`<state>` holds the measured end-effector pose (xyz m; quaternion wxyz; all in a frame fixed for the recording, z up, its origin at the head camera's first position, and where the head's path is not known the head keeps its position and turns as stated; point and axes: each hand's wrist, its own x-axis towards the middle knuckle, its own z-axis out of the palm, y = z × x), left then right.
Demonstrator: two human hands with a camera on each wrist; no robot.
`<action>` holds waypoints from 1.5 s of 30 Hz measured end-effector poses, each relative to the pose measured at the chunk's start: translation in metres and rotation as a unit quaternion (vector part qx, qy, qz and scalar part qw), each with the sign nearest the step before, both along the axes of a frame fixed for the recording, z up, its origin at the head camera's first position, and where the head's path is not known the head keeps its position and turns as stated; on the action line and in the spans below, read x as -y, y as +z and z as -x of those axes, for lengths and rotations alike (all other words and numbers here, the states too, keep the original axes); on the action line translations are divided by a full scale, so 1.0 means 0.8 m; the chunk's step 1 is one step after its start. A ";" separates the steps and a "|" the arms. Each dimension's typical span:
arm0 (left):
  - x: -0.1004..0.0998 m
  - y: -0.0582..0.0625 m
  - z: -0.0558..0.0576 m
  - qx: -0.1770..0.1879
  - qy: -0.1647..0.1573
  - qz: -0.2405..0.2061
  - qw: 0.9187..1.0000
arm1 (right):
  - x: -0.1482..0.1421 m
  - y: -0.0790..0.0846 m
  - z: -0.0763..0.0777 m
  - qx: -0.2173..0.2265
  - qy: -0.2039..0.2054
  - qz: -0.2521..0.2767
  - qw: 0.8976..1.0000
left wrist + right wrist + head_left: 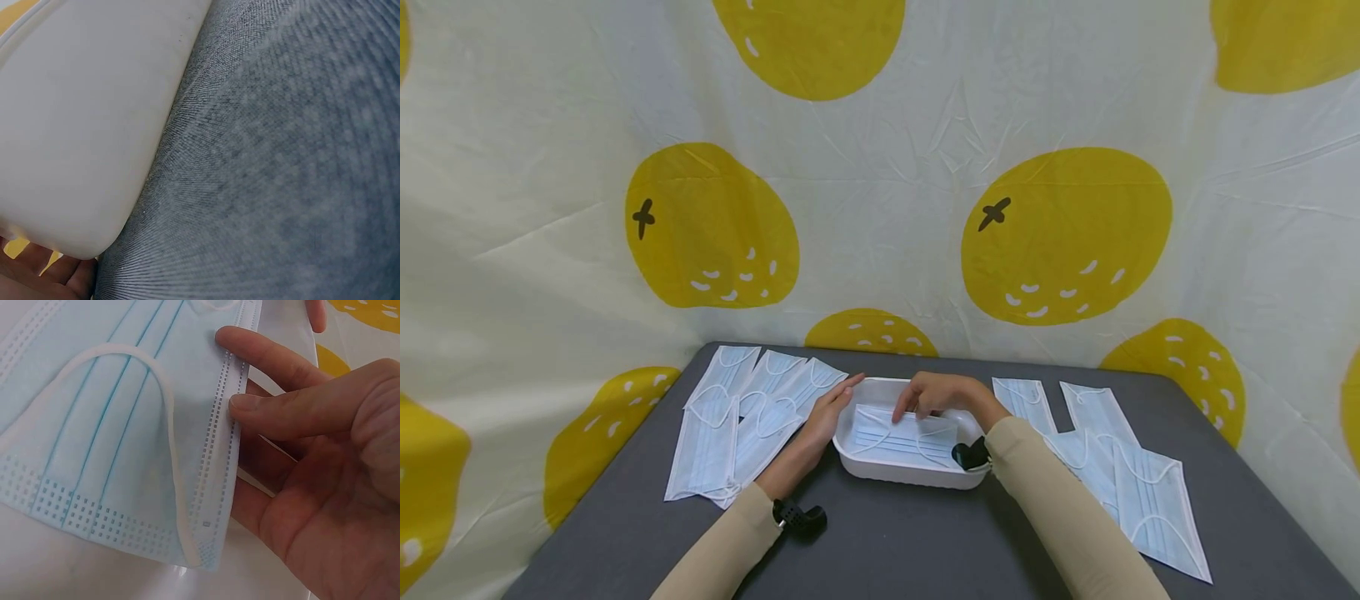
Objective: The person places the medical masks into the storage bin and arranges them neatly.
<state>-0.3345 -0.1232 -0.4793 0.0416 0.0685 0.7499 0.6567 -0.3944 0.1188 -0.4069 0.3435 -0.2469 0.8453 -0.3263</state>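
Observation:
A white rectangular plastic tub (pixel 910 477) stands on the dark table, with a light-blue pleated face mask (pixel 872 440) lying flat inside, its ear loops on top. My left hand (pixel 826 415) rests along the tub's left end with its fingers extended; in the left wrist view, fingers (pixel 62 270) show at the tub's end wall. Over the tub, my right hand (pixel 943 393) pinches the mask's far long edge. In the right wrist view, the thumb and index finger lie on top of the mask (pixel 125 425), and other fingers pass behind its edge.
Several overlapping face masks (pixel 703 442) lie left of the tub, and several more masks (pixel 1161 492) spread out to the right. Behind the table hangs a white curtain (pixel 880 233) printed with yellow fruit.

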 end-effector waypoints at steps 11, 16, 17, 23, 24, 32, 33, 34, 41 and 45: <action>0.002 -0.002 0.003 0.008 -0.006 -0.001 1.000 | 0.003 0.000 -0.001 0.000 0.007 0.000 1.000; 0.001 -0.001 0.003 0.006 -0.005 0.000 1.000 | 0.004 0.001 -0.001 0.000 0.010 -0.003 1.000; 0.001 0.000 0.003 0.004 -0.004 0.000 1.000 | 0.004 0.001 -0.001 0.000 0.010 -0.004 1.000; 0.001 0.002 0.002 0.002 -0.003 -0.001 1.000 | 0.006 0.002 0.000 -0.006 0.015 -0.009 1.000; 0.001 0.002 0.002 0.003 -0.003 -0.001 1.000 | 0.006 0.002 0.000 -0.008 0.017 -0.009 1.000; 0.001 0.003 0.001 0.006 -0.003 -0.002 1.000 | 0.008 0.004 0.001 -0.014 0.025 -0.015 0.999; 0.001 0.003 0.001 0.007 -0.003 -0.002 1.000 | 0.008 0.004 0.001 -0.016 0.026 -0.017 0.999; 0.001 0.003 0.001 0.007 -0.003 -0.003 1.000 | 0.008 0.005 0.002 -0.017 0.028 -0.019 0.999; 0.001 0.004 0.000 0.009 -0.002 0.000 1.000 | 0.008 0.011 0.002 -0.019 0.021 -0.031 0.999; 0.001 0.005 0.000 0.011 -0.001 0.001 1.000 | 0.007 0.011 0.002 -0.025 0.022 -0.032 0.999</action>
